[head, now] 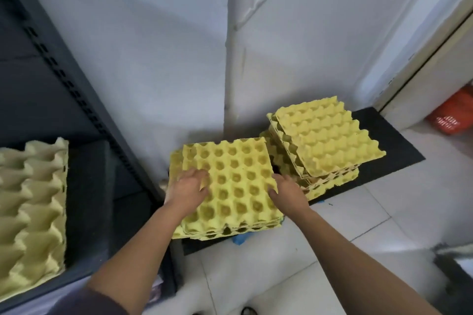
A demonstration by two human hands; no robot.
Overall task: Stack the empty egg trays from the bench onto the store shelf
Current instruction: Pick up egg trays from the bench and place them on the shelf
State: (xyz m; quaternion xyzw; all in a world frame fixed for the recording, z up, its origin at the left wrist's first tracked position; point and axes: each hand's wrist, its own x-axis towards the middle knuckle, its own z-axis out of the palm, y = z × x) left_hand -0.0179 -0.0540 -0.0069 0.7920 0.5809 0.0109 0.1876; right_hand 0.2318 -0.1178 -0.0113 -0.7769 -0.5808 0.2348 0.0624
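A small stack of yellow egg trays (235, 181) lies on a low black bench (384, 140) against the white wall. My left hand (188, 190) lies on top of the stack's left part, fingers curled into the cups. My right hand (286, 190) grips the stack's right edge, thumb on top. A second, taller stack of yellow trays (322, 140) sits just to the right, skewed. On the dark shelf (87, 186) at the left lies a paler egg tray (30, 207).
A white wall corner with a vertical pipe (231, 59) rises behind the trays. White floor tiles (358, 225) spread to the right. An orange bag (453, 115) sits by a doorway at the far right. The shelf's perforated upright (76, 100) runs diagonally at the left.
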